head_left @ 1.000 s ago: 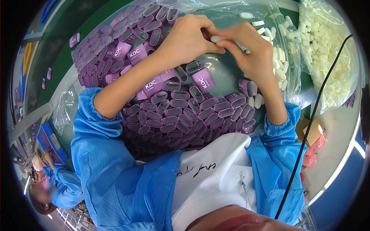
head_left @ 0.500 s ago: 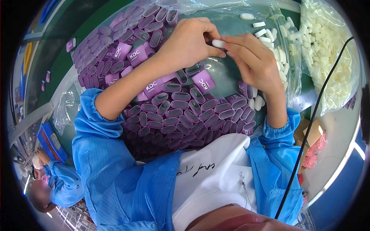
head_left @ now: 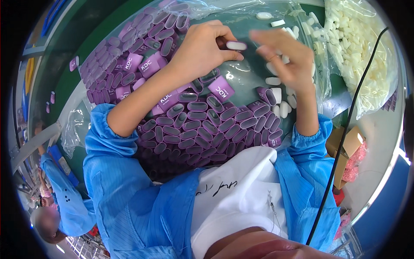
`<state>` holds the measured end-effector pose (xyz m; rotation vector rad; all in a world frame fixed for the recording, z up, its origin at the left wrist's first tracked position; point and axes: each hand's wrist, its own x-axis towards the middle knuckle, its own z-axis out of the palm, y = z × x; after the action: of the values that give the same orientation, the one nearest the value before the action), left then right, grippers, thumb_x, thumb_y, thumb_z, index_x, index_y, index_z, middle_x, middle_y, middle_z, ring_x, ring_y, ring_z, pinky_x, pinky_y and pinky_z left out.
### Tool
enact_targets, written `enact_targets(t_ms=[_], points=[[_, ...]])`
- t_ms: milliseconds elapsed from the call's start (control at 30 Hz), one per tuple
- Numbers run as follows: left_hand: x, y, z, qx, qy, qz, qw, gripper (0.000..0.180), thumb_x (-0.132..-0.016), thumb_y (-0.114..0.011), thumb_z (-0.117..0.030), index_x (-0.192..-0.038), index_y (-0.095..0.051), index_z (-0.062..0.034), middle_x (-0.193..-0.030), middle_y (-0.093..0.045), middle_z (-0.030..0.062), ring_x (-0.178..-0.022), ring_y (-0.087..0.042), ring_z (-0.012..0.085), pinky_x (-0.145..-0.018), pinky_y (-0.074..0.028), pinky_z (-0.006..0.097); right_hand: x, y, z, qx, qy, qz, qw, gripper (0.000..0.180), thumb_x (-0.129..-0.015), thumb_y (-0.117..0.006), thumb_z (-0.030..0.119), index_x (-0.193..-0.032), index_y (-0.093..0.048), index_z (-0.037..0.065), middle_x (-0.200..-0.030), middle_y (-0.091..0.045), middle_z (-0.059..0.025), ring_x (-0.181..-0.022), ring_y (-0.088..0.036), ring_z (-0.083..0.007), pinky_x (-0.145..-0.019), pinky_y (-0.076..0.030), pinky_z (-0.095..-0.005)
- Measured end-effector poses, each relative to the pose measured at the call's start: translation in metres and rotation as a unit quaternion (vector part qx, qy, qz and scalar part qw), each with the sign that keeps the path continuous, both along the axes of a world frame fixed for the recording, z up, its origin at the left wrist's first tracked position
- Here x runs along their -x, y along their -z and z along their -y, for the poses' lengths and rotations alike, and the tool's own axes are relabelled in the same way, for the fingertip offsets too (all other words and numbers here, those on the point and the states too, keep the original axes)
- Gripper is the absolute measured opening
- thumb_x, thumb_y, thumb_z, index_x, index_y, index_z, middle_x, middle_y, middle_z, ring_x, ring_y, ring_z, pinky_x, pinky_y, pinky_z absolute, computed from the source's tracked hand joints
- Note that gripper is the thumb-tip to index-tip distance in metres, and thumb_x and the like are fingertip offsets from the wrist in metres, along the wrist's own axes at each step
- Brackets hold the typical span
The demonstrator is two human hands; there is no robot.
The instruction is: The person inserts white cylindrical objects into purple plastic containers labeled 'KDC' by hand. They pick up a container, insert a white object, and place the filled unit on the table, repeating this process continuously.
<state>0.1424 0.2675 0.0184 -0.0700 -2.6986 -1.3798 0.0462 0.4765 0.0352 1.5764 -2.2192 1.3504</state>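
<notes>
Between the thumb and fingers of my left hand (head_left: 199,51) is a small purple oval casing (head_left: 246,45). A white oval insert (head_left: 236,45) sits in its end, facing up. My right hand (head_left: 294,60) is apart from it, to the right, with thumb and fingers spread; the fingertips are smeared by motion and nothing shows in them. Near that hand lie loose white oval pieces (head_left: 273,80). Below both hands many purple casings (head_left: 197,115) stand packed together, their dark open ends up. A few casings (head_left: 221,88) lie on their sides.
A clear plastic bag of white pieces (head_left: 351,56) lies at the far right, and a black cable (head_left: 359,101) crosses in front. Clear plastic film covers casings (head_left: 103,58) at the far left. A cardboard box (head_left: 343,149) stands at right. A co-worker in blue (head_left: 71,200) is at lower left.
My right hand has let go of the white insert and moved right, away from the casing. My left hand keeps its hold. The co-worker at lower left has shifted an arm.
</notes>
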Motion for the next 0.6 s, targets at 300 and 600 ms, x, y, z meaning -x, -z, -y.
enact_targets(t_ms=[300,600], points=[[0.010,-0.093,0.085,0.132,-0.031,-0.110,0.985,0.038,-0.094,-0.060,-0.006,-0.132,-0.060,0.0022,-0.107,-0.070,0.0192,-0.091,-0.067,0.0291,-0.084,-0.052,0.035,-0.006,-0.015,-0.030,-0.242,0.114,-0.006,0.964,0.012,-0.082,-0.073,0.008,-0.093,-0.071,0.003,-0.090,-0.066,-0.0088,-0.081,-0.066,-0.0258,-0.070,-0.052,-0.0370],[0.028,0.042,0.310,0.427,-0.046,-0.058,0.901,0.043,-0.101,-0.058,-0.024,-0.143,-0.057,-0.0156,-0.121,-0.062,0.0108,-0.115,-0.056,0.0254,-0.102,-0.042,0.036,-0.014,0.004,-0.018,-0.244,0.125,-0.153,0.950,0.013,-0.078,-0.073,0.007,-0.090,-0.068,0.003,-0.091,-0.060,-0.0089,-0.092,-0.063,-0.0265,-0.075,-0.054,-0.0382]])
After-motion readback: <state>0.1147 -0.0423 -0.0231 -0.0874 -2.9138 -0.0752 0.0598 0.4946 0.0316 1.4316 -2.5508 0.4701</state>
